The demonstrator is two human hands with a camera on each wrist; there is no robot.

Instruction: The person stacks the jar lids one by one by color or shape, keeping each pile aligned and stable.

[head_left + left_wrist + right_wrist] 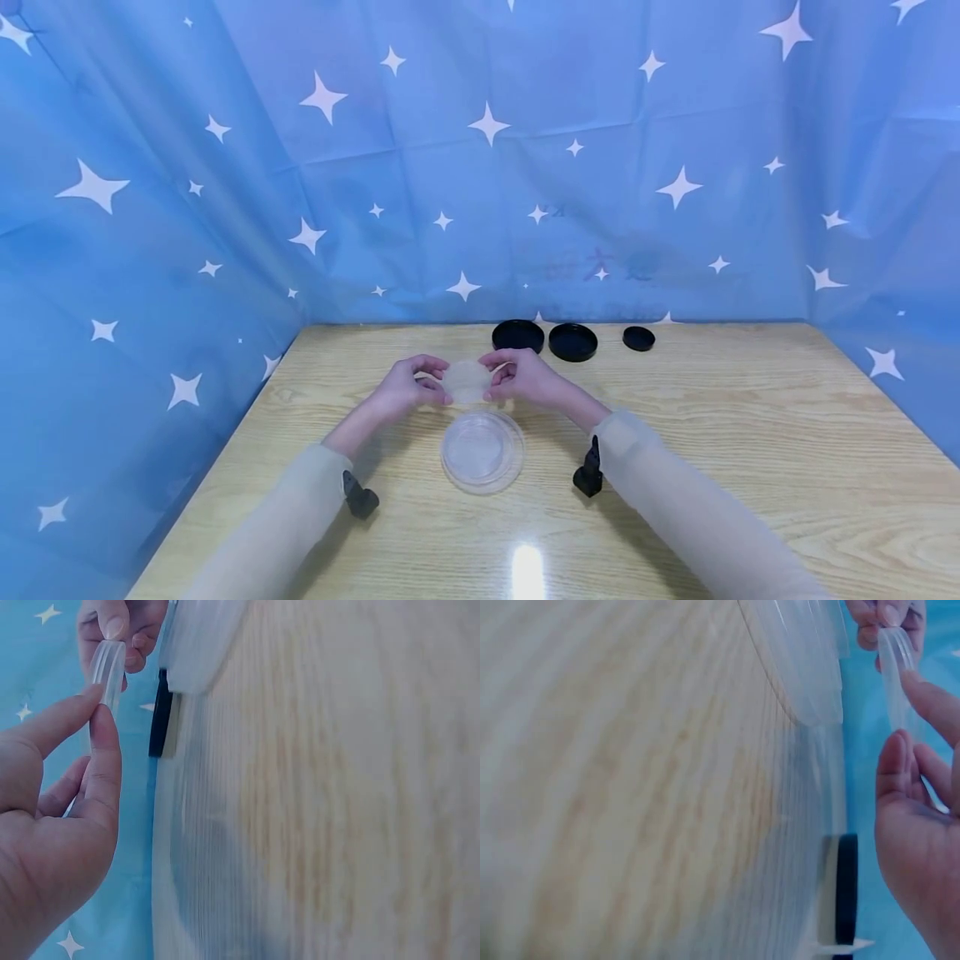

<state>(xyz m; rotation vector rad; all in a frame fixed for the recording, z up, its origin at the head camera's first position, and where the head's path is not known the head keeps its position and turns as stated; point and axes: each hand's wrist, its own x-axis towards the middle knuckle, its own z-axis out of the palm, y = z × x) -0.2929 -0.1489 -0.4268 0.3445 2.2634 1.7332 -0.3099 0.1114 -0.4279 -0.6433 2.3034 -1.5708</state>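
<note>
Head view, the pinch: I see the left hand [412, 385] and the right hand [522, 377] gripping opposite sides of one small translucent disc [467, 382], thumbs on the near side.
Head view, the disc: it sits between the two hands, just beyond the nested clear round pieces [482, 452], which lie on the table [720, 442].
Head view, back edge: I count three black round pieces — a large one [517, 336], a middle one [573, 342] and a small one [639, 338] set further right.
Left wrist view, edge of the disc: I see it nearly side-on, raised off the table, with fine ridges along its rim; the left fingers are narrowed on it, the right ones on its far side.
Right wrist view, same edge: the right thumb and fingers pinch it, the left ones opposite; I cannot tell whether it is one part or two fitted together.
Step in hand: I judge it to be two-handed work at the disc's rim, either pressing or prising — I cannot tell which.
Next move: to my mind it calls for even pressure from both sides and a level disc, clear of the nested pieces below.
</note>
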